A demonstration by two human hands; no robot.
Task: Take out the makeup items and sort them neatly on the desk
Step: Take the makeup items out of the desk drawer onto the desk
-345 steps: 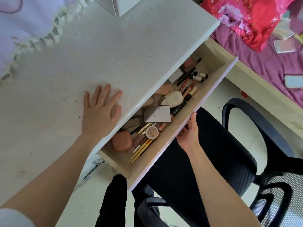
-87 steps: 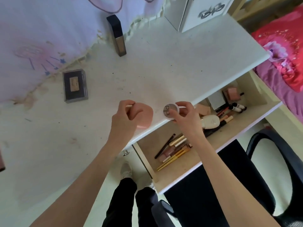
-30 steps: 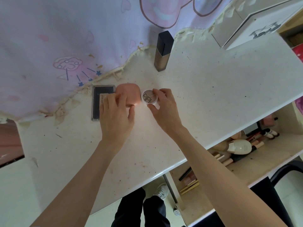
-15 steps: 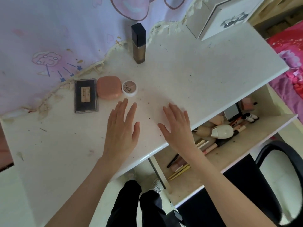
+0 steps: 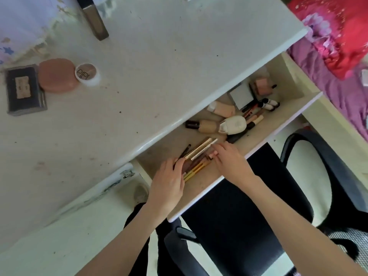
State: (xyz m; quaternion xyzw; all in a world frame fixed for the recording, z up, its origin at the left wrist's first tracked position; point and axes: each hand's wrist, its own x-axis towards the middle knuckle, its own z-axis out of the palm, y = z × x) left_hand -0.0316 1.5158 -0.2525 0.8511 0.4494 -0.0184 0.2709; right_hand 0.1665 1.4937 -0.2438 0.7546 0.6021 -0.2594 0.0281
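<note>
The drawer [image 5: 282, 128] under the white desk [image 5: 159, 66] is pulled out. My left hand [image 5: 169, 182] grips the left end of a bundle of gold, yellow and brown makeup pens [image 5: 197, 156] lying in it. My right hand [image 5: 229, 160] pinches the bundle's right end with its fingertips. Further right in the drawer lie a beige bottle [image 5: 203, 125], a cream egg-shaped case [image 5: 233, 124], a grey compact [image 5: 242, 96], a pink box [image 5: 262, 86] and small tubes [image 5: 268, 104]. On the desk's far left a dark palette [image 5: 23, 89], a pink compact [image 5: 57, 75] and a small white jar [image 5: 87, 73] sit in a row.
A tall foundation bottle [image 5: 94, 18] stands at the back of the desk by the wall cloth. A black office chair [image 5: 328, 166] is right below the drawer front. A bed with purple and red bedding [image 5: 338, 46] lies to the right.
Both hands left the desk top and dropped into the drawer onto the pens. The pink compact and the white jar, carried over earlier, stay beside the palette. The view swung down and right.
</note>
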